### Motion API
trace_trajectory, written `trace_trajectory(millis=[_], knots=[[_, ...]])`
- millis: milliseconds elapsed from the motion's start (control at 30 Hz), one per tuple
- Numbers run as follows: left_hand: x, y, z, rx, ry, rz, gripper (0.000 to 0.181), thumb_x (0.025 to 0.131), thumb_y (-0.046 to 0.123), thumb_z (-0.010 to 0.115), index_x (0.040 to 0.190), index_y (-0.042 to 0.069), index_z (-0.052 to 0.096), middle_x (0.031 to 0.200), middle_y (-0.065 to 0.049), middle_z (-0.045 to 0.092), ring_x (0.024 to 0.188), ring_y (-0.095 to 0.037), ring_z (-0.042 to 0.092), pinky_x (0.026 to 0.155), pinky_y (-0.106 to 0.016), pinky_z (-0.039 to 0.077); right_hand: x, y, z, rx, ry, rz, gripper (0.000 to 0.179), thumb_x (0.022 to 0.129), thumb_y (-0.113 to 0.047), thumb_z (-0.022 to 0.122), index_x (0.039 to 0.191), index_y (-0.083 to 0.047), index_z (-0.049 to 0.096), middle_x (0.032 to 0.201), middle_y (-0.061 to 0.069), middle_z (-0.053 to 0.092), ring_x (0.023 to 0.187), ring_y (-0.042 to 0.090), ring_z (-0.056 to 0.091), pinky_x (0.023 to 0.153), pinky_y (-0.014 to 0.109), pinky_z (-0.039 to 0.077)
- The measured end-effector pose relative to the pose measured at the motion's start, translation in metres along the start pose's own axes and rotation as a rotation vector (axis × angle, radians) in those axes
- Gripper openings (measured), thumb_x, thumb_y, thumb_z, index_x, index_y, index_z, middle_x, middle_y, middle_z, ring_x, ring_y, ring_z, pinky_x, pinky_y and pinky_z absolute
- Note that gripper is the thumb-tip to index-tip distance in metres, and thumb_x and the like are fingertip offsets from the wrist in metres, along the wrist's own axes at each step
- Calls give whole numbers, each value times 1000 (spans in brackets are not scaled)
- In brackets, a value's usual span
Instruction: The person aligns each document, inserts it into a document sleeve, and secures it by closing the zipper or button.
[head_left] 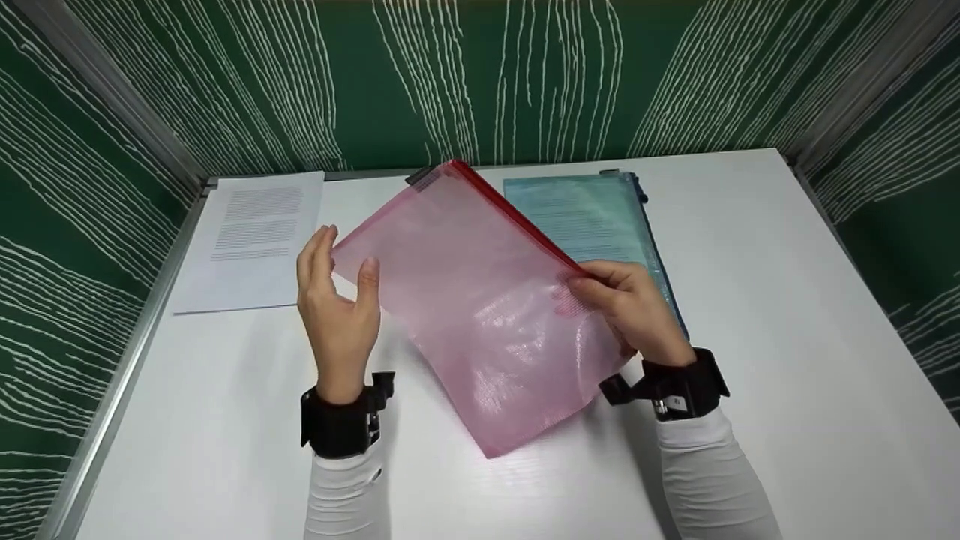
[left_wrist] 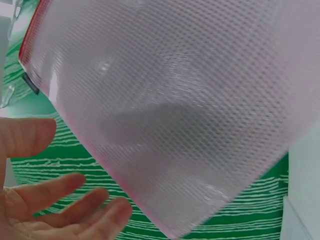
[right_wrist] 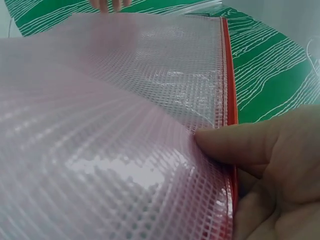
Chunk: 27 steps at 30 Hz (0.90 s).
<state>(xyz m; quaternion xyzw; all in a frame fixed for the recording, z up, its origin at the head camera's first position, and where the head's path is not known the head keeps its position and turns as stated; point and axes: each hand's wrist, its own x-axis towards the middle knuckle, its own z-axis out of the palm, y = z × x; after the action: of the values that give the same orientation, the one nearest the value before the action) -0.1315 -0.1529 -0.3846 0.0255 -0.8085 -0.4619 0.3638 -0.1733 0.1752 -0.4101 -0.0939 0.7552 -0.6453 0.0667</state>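
A pink translucent mesh zipper pouch (head_left: pixel 480 300) with a red zipper edge (head_left: pixel 517 217) hangs tilted above the white table. My right hand (head_left: pixel 634 307) pinches that red edge, thumb in front and fingers behind, as the right wrist view shows close up. At the pouch's left corner is my left hand (head_left: pixel 337 307), its fingers raised and spread from the thumb. In the left wrist view the left fingers (left_wrist: pixel 75 200) lie apart from the pouch's side, with a gap between. A small dark tab (head_left: pixel 424 175) sits at the pouch's top corner.
Printed white sheets (head_left: pixel 255 247) lie at the table's back left. Behind the pouch, at the back right, rests a teal zipper pouch (head_left: pixel 585 217) with printed paper showing through. Green walls with white streaks (head_left: pixel 480 90) enclose the white table (head_left: pixel 810 360).
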Motion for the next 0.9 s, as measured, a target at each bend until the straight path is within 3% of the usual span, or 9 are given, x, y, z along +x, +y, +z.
trace_trajectory(millis=[67,133,233,300,467,667,900], knots=[[0,0,-1,46,-18,-71,60,98,15,70,147,-11,47,149,-28,46,138,-39,47,114,-52,39,0,0,-1,4,19,12,25,99,-11,70,119,2,75,105,-2,76,75,9,60,65,20,51],[-1,0,-1,97,-50,-145,68,99,20,69,151,-11,40,152,-29,41,139,-43,44,114,-57,37,1,-1,-2,19,35,15,25,98,-11,70,118,2,75,106,-2,76,97,11,63,81,22,52],[-1,-3,-1,154,-129,-249,76,101,28,65,155,-13,30,154,-32,40,139,-46,44,113,-61,35,2,-1,-2,50,60,11,23,98,-10,71,117,2,75,104,-4,77,99,12,63,80,22,53],[0,-6,0,160,-200,-285,75,104,30,61,155,-15,28,151,-33,45,137,-47,48,112,-59,39,2,-1,-2,94,71,5,22,98,-8,70,117,3,75,103,-4,77,95,11,64,77,22,53],[1,-11,5,81,-339,-289,69,107,30,57,153,-16,31,135,-31,62,118,-42,66,100,-52,53,3,0,1,234,91,-4,19,98,0,67,115,5,75,98,-2,77,87,9,67,76,22,54],[1,-11,5,8,-316,-258,65,103,19,60,157,-7,32,125,-22,66,100,-37,72,89,-50,57,6,3,4,345,104,15,17,98,4,64,109,0,76,93,1,75,80,11,66,73,24,55],[1,-11,6,-96,-374,-287,80,98,3,57,166,10,16,112,-17,63,81,-29,72,73,-27,53,10,8,12,436,155,43,18,99,5,62,103,-5,77,88,1,73,77,10,65,70,22,54]])
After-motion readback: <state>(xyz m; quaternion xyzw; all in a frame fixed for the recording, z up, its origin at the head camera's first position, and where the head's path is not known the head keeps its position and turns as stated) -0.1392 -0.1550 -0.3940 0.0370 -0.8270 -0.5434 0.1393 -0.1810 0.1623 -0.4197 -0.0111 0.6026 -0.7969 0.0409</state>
